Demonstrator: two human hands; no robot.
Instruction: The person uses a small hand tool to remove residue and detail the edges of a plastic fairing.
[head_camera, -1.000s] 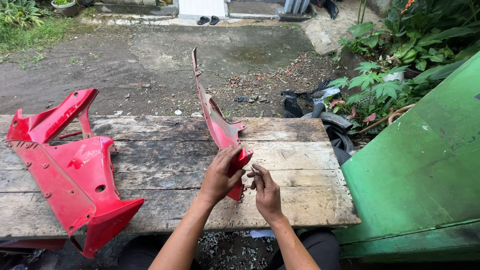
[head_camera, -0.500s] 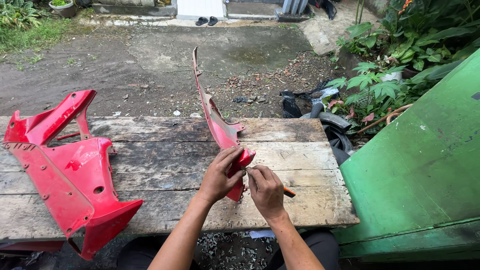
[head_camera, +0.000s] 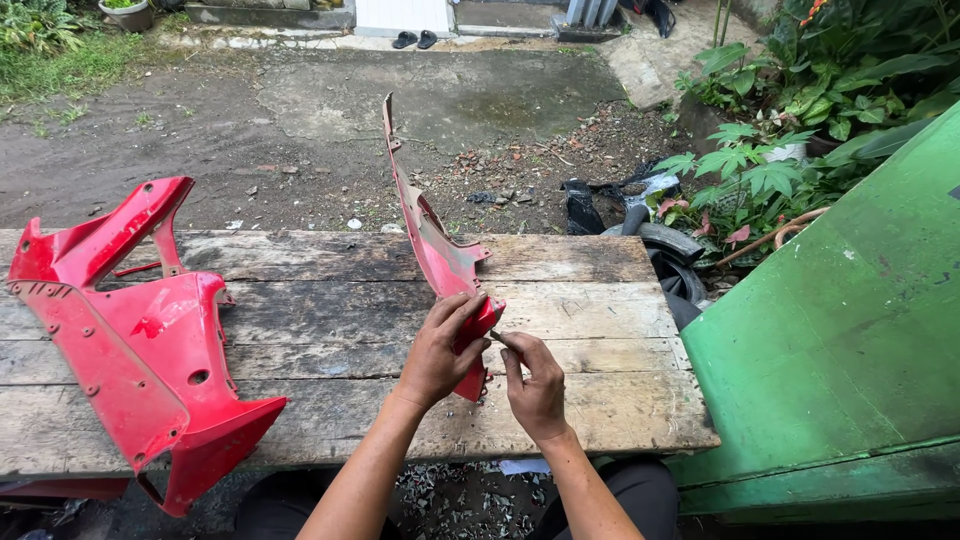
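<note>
Working the narrow red fairing panel at frame centre.
My left hand clasps its lower end; my right hand pinches what may be a small tool; the plastic looks light, stiff, brittle.

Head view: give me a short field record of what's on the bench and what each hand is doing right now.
surface: weathered wooden plank table, outdoors
left hand: grips the narrow red fairing strip, which stands on edge
right hand: closed on a small thin tool at the strip's lower end; tool type unclear
other part: large red fairing panel lying at the table's left, untouched
right of table: green painted panel
beyond: black tyre, plants, bare ground
</note>
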